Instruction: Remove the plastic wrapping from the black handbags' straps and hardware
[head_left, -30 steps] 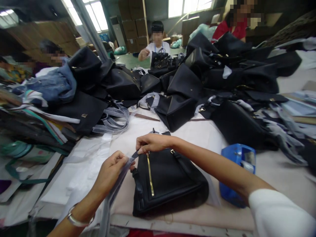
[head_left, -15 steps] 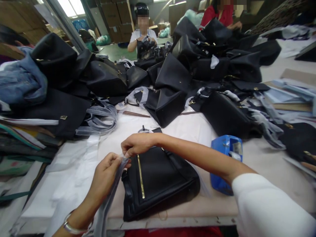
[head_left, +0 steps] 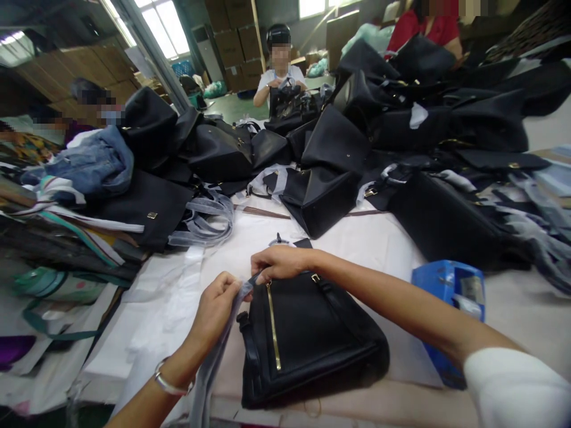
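A black bag (head_left: pixel 321 333) with a gold zipper (head_left: pixel 273 327) lies flat on the table before me. At its upper left corner, my left hand (head_left: pixel 223 297) pinches a strap (head_left: pixel 216 351) wrapped in clear plastic, which hangs down past the table's front edge. My right hand (head_left: pixel 276 263) reaches over the top of the bag and holds the same strap's dark end, close to my left fingertips. The fingers of both hands are closed on it.
Black bags (head_left: pixel 330 196) are heaped across the back. A blue dispenser (head_left: pixel 446 321) stands at the right, white sheets (head_left: pixel 151 303) lie at the left, and coiled wrapped straps (head_left: pixel 207 217) lie behind them. A person (head_left: pixel 281 74) works across the table; others are farther off.
The whole view has shifted, so the bag and hands appear farther right. A dark piece of strap now shows between my fingertips. Both hands keep their hold.
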A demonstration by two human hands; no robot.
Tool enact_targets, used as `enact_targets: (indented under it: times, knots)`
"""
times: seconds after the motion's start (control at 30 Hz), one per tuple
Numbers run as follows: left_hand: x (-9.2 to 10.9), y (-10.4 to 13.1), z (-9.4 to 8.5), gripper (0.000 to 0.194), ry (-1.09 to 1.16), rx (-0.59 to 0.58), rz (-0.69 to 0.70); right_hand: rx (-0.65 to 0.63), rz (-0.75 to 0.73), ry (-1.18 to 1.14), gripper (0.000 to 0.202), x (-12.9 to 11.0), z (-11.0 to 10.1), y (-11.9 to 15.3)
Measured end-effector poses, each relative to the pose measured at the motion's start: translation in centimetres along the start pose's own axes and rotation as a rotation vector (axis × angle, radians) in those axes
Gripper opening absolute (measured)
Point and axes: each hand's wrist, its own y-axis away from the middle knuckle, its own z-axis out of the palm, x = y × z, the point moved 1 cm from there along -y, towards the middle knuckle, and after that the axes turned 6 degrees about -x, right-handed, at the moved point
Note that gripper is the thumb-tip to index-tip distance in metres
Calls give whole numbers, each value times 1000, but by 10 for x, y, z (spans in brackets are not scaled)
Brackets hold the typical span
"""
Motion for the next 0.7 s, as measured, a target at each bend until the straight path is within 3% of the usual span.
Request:
enact_targets:
  times: [0.17,0.4,0.57,0.7]
  knots:
    - [6,-11,6,21,-78,21,39,17,16,21,23,0,7,-14]
    - [7,-16,9,24,12,-43,-14,231,75,28,21,3,0,11]
    - [11,-18,14,28,-64,-60,3,323,160,59,30,-2,17,10]
    - [18,-11,17,32,-17,-117,-43,440,221,30,14,-2,32,9]
